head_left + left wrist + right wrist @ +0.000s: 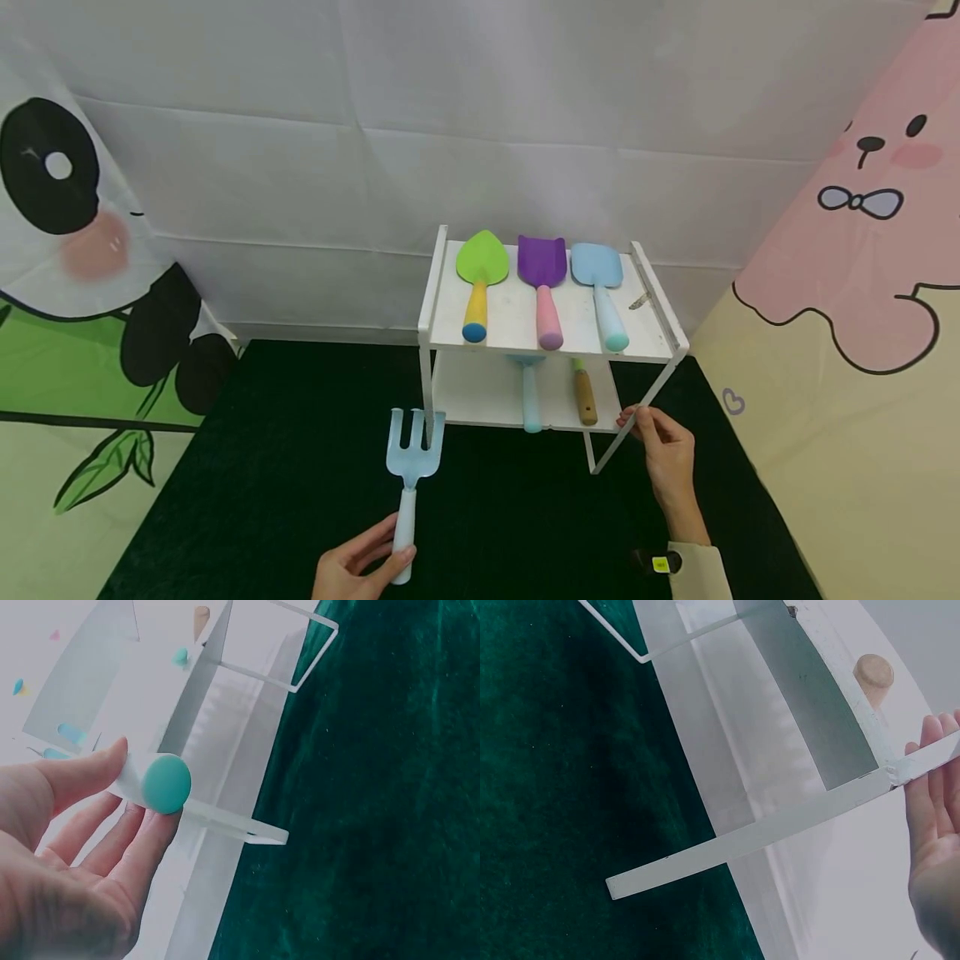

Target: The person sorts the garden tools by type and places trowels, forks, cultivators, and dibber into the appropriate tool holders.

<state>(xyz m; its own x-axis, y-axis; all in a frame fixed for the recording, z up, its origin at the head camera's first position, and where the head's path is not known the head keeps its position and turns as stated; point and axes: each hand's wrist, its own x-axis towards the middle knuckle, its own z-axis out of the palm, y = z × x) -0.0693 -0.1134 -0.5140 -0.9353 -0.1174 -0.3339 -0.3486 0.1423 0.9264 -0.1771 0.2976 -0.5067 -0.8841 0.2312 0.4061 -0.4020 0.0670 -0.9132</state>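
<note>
In the head view my left hand pinches the pale handle of a light blue garden hand fork, tines up, in front of a white two-tier shelf. The left wrist view shows the handle's turquoise end cap between thumb and fingers. My right hand holds the shelf's right front leg, fingers passing behind the bar. On the top tier lie a green trowel with a yellow handle, a purple shovel with a pink handle and a light blue shovel.
On the lower tier lie a tool with a light blue handle and one with a wooden handle. The shelf stands over a dark green cloth. Behind hangs a white sheet; printed cartoon panels flank both sides.
</note>
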